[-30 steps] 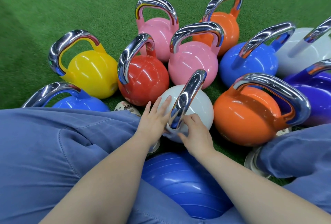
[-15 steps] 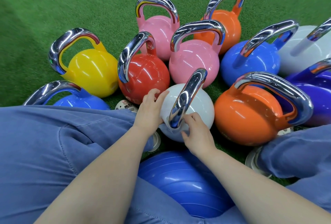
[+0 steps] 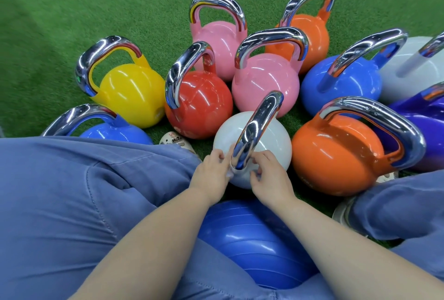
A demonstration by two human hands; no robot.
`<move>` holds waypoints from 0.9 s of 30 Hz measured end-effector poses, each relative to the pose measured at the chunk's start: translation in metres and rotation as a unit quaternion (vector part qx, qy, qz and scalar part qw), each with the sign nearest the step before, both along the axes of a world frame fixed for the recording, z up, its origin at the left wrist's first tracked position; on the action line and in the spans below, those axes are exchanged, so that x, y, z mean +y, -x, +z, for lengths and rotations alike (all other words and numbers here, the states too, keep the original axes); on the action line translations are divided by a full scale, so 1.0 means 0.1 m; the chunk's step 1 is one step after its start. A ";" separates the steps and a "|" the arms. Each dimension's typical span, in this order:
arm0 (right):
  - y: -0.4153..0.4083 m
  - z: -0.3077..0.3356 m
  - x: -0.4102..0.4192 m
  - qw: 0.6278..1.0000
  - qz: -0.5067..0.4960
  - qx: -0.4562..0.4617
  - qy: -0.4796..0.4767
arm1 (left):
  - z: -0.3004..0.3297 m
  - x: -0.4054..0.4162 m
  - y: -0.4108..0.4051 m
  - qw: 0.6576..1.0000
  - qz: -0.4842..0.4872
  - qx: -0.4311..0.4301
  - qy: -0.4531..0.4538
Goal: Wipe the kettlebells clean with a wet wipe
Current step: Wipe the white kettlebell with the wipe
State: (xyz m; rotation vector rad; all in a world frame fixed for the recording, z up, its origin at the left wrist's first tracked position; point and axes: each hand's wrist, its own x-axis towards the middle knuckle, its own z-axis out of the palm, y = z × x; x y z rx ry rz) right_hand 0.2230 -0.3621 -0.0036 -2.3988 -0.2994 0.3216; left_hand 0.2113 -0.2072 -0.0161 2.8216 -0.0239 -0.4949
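Covering the whole upper frame: green turf [image 3: 72, 11]. Lower left: blue trouser leg [image 3: 72, 203]. Bottom centre: blue exercise ball [image 3: 247, 239], between the forearms. Centre right: orange kettlebell [image 3: 336, 155], chrome handle. Centre: red kettlebell [image 3: 199, 105]; left of it, yellow kettlebell [image 3: 132, 93]; right of it, pink kettlebell [image 3: 264, 83]. Lower centre: white kettlebell [image 3: 269, 136], touching the orange one, chrome handle pointing toward the camera. Left hand [image 3: 211, 174] and right hand [image 3: 271, 177]: fingers curled, flanking the near handle base on the white shell. Wet wipe: cannot tell whether either hand holds one.
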 end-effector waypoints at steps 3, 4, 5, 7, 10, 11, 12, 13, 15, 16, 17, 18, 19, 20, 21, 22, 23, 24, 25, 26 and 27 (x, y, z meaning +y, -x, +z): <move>0.01 -0.01 0.00 1.000 -0.006 -0.006 -0.004 | -0.01 -0.14 0.14 0.998 0.041 0.021 -0.051; 0.02 -0.01 0.00 1.000 -0.009 -0.006 -0.008 | 0.01 -0.20 0.16 0.996 0.058 0.053 -0.045; 0.02 -0.02 0.00 1.000 -0.012 -0.005 -0.011 | 0.01 -0.26 0.19 0.993 0.073 0.081 -0.033; 0.03 -0.02 -0.01 1.000 -0.019 -0.002 -0.013 | 0.02 -0.39 0.21 0.982 0.104 0.159 0.020; 0.05 -0.03 -0.06 1.000 -0.028 -0.006 -0.004 | 0.10 -0.57 0.20 0.924 0.234 0.234 0.192; 0.06 -0.03 -0.07 1.000 -0.029 -0.006 0.003 | 0.14 -0.62 0.20 0.894 0.273 0.248 0.254; 0.07 -0.03 -0.10 0.999 -0.029 -0.005 0.011 | 0.19 -0.67 0.21 0.866 0.292 0.257 0.315; 0.09 -0.03 -0.12 0.999 -0.028 -0.001 0.019 | 0.25 -0.73 0.23 0.846 0.293 0.260 0.361; 0.10 -0.02 -0.17 0.999 -0.029 0.013 0.030 | 0.35 -0.84 0.26 0.831 0.284 0.242 0.414; 0.10 -0.02 -0.19 0.999 -0.044 0.016 0.028 | 0.39 -0.88 0.27 0.820 0.296 0.229 0.433; 0.10 0.00 -0.21 0.997 -0.073 0.013 0.020 | 0.40 -0.91 0.25 0.805 0.318 0.223 0.449; 0.09 0.01 -0.23 0.994 -0.109 0.006 0.010 | 0.42 -0.93 0.24 0.788 0.340 0.214 0.466; 0.07 0.03 -0.25 0.989 -0.146 -0.004 -0.002 | 0.43 -0.94 0.22 0.768 0.368 0.208 0.482; 0.06 0.05 -0.26 0.984 -0.175 -0.015 -0.014 | 0.43 -0.94 0.20 0.744 0.395 0.194 0.503; 0.05 0.06 -0.26 0.981 -0.193 -0.024 -0.026 | 0.43 -0.93 0.18 0.718 0.418 0.180 0.527; 0.06 0.08 -0.26 0.979 -0.196 -0.031 -0.035 | 0.42 -0.94 0.17 0.690 0.436 0.167 0.554; 0.07 0.09 -0.25 0.981 -0.186 -0.040 -0.042 | 0.42 -0.94 0.15 0.660 0.453 0.158 0.579; 0.09 0.09 -0.25 0.985 -0.160 -0.046 -0.043 | 0.43 -0.93 0.14 0.629 0.470 0.152 0.600; 0.13 0.09 -0.23 0.990 -0.125 -0.052 -0.035 | 0.42 -0.92 0.13 0.602 0.487 0.150 0.615; 0.17 0.08 -0.23 0.995 -0.082 -0.056 -0.022 | 0.42 -0.90 0.13 0.577 0.503 0.150 0.626; 0.20 0.06 -0.23 0.997 -0.045 -0.057 -0.013 | 0.40 -0.88 0.13 0.561 0.516 0.155 0.629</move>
